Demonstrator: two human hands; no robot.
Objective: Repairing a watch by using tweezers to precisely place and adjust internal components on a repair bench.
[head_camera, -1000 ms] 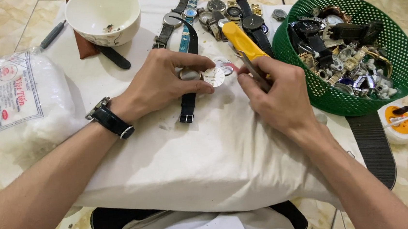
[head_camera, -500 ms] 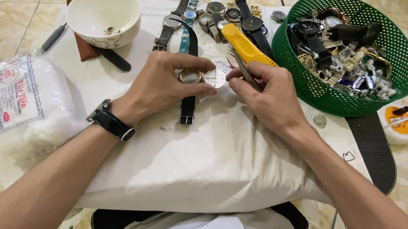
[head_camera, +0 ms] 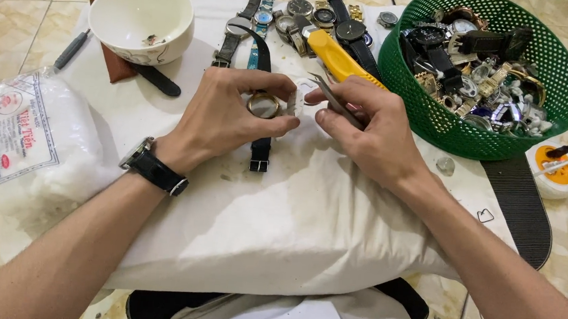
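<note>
**Loose small part and slipping tool tip at an opened watch**

The left hand [head_camera: 223, 117] lies palm-down, fingers curled onto a round gold-rimmed watch case on a dark fabric strap [head_camera: 263, 107], pinning it to the white cushion [head_camera: 279, 226]. The right hand [head_camera: 367, 129] is closed in a pinch on slim grey metal tweezers [head_camera: 332, 99], tips pointing at the case.

Risks, as judged: the tips could skid off the rim and scratch the watch or jab the left fingertips just beside them. The soft cushion gives no firm backing, so the case could tilt. A small white ribbed part [head_camera: 295, 102] sits between the hands and could roll into the folds.

The watch lies under the left fingertips, just left of the right thumb. Beyond the right hand: a yellow-handled tool [head_camera: 336, 59] and a green plastic basket of watches [head_camera: 567, 80].
</note>
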